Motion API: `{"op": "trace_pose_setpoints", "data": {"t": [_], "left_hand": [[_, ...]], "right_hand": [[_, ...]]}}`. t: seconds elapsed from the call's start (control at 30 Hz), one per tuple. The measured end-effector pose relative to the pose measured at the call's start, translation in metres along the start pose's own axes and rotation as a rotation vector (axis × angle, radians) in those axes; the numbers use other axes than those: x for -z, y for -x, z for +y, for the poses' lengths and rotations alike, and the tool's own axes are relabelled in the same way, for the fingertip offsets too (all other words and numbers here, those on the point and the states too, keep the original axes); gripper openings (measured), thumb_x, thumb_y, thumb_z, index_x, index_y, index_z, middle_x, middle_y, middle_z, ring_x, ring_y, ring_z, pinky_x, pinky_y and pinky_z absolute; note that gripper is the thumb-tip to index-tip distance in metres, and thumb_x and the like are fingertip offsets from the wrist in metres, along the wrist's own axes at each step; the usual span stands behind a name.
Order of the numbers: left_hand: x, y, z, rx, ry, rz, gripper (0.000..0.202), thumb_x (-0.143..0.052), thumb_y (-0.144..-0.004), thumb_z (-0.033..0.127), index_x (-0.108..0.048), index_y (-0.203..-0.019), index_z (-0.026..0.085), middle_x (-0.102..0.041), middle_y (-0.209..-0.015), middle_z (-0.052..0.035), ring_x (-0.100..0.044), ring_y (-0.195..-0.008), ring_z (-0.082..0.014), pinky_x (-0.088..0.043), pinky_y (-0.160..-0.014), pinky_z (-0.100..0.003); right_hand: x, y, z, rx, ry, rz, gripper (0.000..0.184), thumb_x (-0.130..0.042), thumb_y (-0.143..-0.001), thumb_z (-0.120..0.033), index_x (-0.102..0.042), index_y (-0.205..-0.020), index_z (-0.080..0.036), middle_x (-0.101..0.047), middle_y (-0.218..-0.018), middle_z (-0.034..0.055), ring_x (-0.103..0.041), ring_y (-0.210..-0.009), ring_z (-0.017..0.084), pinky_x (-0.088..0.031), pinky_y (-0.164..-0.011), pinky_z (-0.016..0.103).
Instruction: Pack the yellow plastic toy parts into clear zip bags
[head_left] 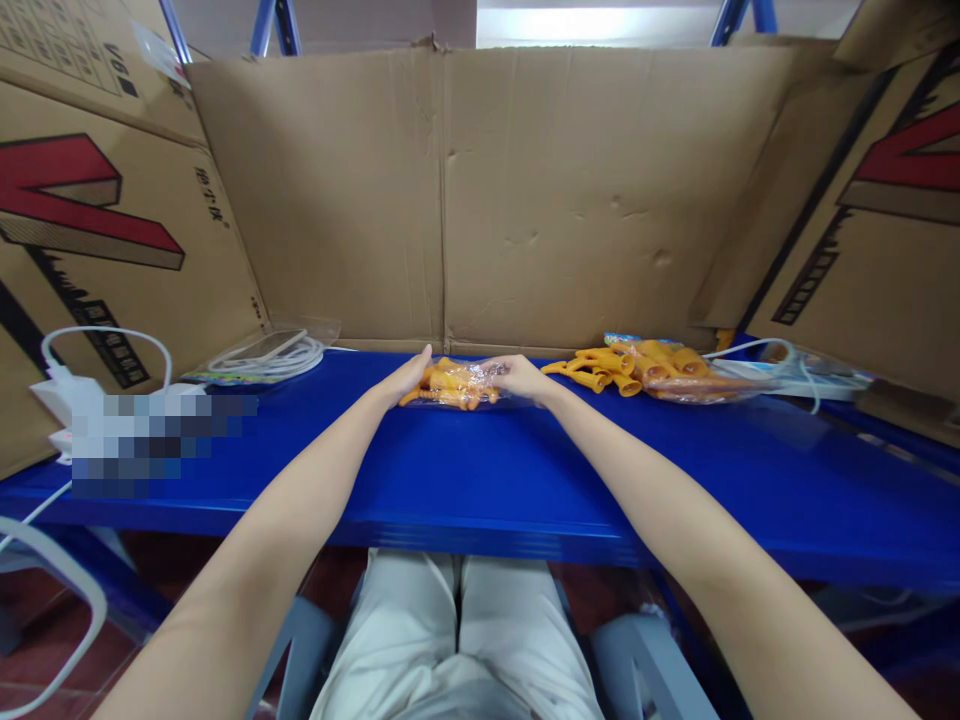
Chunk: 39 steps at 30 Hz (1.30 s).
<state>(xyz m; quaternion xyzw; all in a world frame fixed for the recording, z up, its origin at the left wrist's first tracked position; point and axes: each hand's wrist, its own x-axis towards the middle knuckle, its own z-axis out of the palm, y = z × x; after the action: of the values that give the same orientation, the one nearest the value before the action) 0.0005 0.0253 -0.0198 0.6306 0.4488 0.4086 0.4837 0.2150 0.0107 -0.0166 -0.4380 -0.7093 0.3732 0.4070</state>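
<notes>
Just in front of the cardboard, on the blue table (480, 480), lies a clear plastic bag (484, 385) with orange plastic pieces (450, 380) in it. My left hand (405, 382) grips the bag's left side, thumb raised, its other fingers partly hidden by the pieces. My right hand (521, 376) has its fingers closed on the right part of the film. To the right, loose orange pieces with flared, hollow ends (600, 370) lie in a heap, against another clear bag of similar pieces (686, 375).
A tall cardboard panel (570, 200) stands behind the table, with printed boxes (90, 200) at both sides. Coiled white cable (281, 358) lies at the left, near a white plug (71, 395). More packets and cable (802, 375) lie at the right.
</notes>
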Motion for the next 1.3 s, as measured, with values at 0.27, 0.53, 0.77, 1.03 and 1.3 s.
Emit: {"op": "trace_pose_setpoints", "data": {"t": [0.27, 0.53, 0.77, 1.03, 1.3], "left_hand": [[0.005, -0.008, -0.008, -0.029, -0.190, 0.133, 0.024, -0.055, -0.086, 0.031, -0.058, -0.100, 0.011, -0.069, -0.098, -0.0089, -0.062, -0.094, -0.0173, -0.048, -0.079, -0.023], [0.004, -0.006, -0.007, -0.081, -0.102, 0.033, 0.032, -0.052, -0.087, 0.042, -0.064, -0.087, 0.012, -0.072, -0.091, -0.0096, -0.064, -0.089, -0.0195, -0.048, -0.083, -0.028], [0.007, -0.006, -0.007, -0.071, -0.024, -0.029, 0.042, -0.049, -0.086, 0.051, -0.068, -0.091, 0.013, -0.073, -0.096, -0.0104, -0.065, -0.098, -0.0248, -0.047, -0.088, -0.034], [0.015, -0.022, -0.025, -0.060, -0.318, 0.164, 0.035, -0.045, -0.087, 0.031, -0.057, -0.112, 0.010, -0.062, -0.120, -0.0147, -0.059, -0.108, -0.0216, -0.044, -0.094, -0.031], [0.011, -0.018, -0.018, -0.145, -0.518, 0.219, 0.044, -0.047, -0.080, 0.023, -0.056, -0.123, 0.016, -0.054, -0.136, -0.0109, -0.046, -0.129, -0.0226, -0.031, -0.108, -0.033]], "right_hand": [[0.001, 0.004, -0.014, -0.092, -0.052, 0.201, 0.017, -0.056, -0.069, 0.001, -0.066, -0.071, -0.013, -0.069, -0.074, 0.0027, -0.058, -0.064, 0.009, -0.047, -0.064, 0.020], [0.003, 0.009, -0.012, -0.375, -0.061, -0.026, 0.014, -0.056, -0.078, -0.006, -0.056, -0.067, -0.015, -0.051, -0.044, -0.0010, -0.046, -0.041, 0.008, -0.039, -0.042, 0.018], [-0.003, 0.010, -0.018, -0.334, -0.371, -0.052, 0.013, -0.053, -0.078, 0.000, -0.060, -0.077, -0.011, -0.061, -0.054, 0.0025, -0.056, -0.050, 0.009, -0.051, -0.056, 0.020], [0.000, 0.008, -0.014, -0.260, -0.053, -0.047, 0.020, -0.057, -0.077, 0.000, -0.054, -0.062, -0.014, -0.051, -0.041, -0.0027, -0.045, -0.036, 0.007, -0.035, -0.039, 0.017], [0.016, 0.006, -0.020, -0.328, -0.366, -0.074, 0.026, -0.037, -0.089, -0.018, -0.054, -0.070, -0.015, -0.063, -0.056, 0.0045, -0.055, -0.046, 0.012, -0.039, -0.046, 0.022]]}}
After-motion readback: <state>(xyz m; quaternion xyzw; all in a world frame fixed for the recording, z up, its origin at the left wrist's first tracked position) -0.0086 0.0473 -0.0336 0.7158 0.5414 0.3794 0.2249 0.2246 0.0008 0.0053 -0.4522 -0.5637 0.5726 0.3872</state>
